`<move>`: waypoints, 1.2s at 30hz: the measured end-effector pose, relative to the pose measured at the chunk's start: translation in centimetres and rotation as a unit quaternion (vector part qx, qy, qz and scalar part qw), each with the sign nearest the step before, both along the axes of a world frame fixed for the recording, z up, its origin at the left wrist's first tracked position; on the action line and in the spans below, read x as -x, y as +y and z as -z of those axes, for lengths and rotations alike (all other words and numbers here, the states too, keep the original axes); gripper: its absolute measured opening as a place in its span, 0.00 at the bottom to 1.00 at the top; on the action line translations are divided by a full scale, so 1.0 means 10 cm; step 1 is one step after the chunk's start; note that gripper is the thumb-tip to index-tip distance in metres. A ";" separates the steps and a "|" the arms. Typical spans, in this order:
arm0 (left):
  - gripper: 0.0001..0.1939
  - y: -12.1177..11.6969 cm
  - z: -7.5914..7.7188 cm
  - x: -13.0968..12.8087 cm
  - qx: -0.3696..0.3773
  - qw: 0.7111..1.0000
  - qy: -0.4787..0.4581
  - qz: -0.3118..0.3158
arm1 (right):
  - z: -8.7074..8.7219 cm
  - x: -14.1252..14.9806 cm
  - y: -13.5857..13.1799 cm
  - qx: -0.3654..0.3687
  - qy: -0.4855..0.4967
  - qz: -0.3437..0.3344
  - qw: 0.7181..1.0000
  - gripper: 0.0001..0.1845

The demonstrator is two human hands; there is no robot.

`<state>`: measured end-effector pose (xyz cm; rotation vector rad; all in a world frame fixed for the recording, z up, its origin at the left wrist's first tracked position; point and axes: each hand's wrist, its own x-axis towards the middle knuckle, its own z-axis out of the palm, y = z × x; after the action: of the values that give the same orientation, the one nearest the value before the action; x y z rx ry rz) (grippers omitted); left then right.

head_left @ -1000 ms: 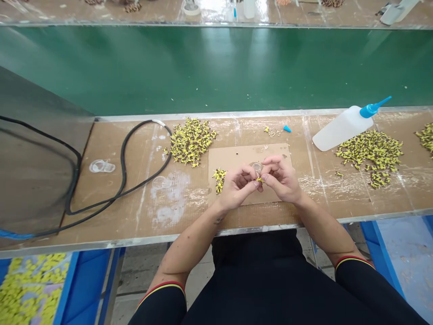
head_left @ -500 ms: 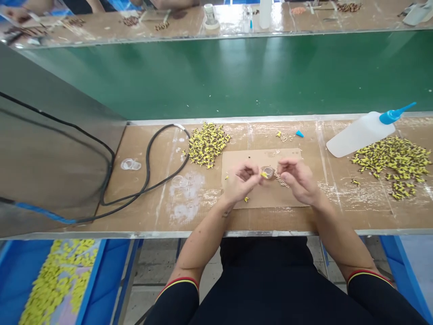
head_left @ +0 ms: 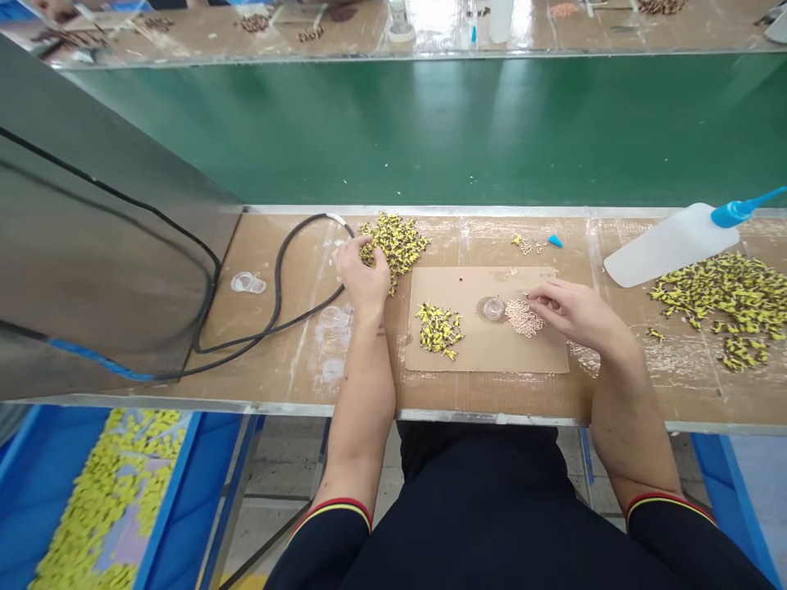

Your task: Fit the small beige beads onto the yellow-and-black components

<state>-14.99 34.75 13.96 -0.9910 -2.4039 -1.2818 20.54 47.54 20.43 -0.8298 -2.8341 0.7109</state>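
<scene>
My left hand (head_left: 362, 274) rests with curled fingers against the edge of a heap of small yellow-and-dark parts (head_left: 394, 248), and I cannot tell whether it holds any. My right hand (head_left: 562, 310) lies on the cardboard sheet (head_left: 485, 356), its fingertips at a small pile of beige beads (head_left: 524, 318). Just left of those beads stands a small clear round dish (head_left: 493, 308). A smaller heap of the yellow parts (head_left: 438, 329) lies on the sheet's left half.
To the right are a white squeeze bottle with a blue nozzle (head_left: 673, 244) and a large yellow heap (head_left: 719, 299). A black cable (head_left: 279, 287) and clear plastic cups (head_left: 249, 283) lie left. A blue bin of yellow pieces (head_left: 116, 500) sits below the bench.
My hands have separated. The left moved from the dish out to the heap beyond the cardboard, and the right moved rightward to the beads. The view has also shifted slightly.
</scene>
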 end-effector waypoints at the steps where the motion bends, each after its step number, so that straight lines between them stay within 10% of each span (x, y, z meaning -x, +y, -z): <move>1: 0.09 -0.03 -0.01 0.02 -0.004 1.000 0.000 -0.007 | -0.01 -0.01 0.01 0.002 -0.010 0.001 1.000 0.11; 7: 0.08 -0.12 -0.14 -0.11 -0.018 1.000 0.014 -0.002 | 0.07 -0.02 0.07 0.023 -0.094 -0.035 0.995 0.08; 11: 0.05 -0.09 -0.28 -0.43 0.015 0.974 0.055 0.219 | 0.14 0.01 0.08 0.016 -0.103 -0.058 0.993 0.10; 17: 0.07 -0.13 -0.40 -0.65 0.228 0.855 0.017 0.466 | 0.15 0.04 0.07 0.009 -0.127 -0.068 0.990 0.11; 26: 0.08 -0.09 -0.34 -0.73 0.319 0.807 -0.014 0.497 | 0.09 0.14 0.00 0.008 -0.161 -0.033 0.986 0.10; 36: 0.10 -0.08 -0.32 -0.80 0.288 0.820 -0.018 0.495 | 0.08 0.07 0.05 0.043 -0.076 -0.008 0.996 0.07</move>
<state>-6.99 33.93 17.18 -2.6421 -2.3533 -0.7005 19.81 48.09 19.68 -0.9108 -2.9652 0.8118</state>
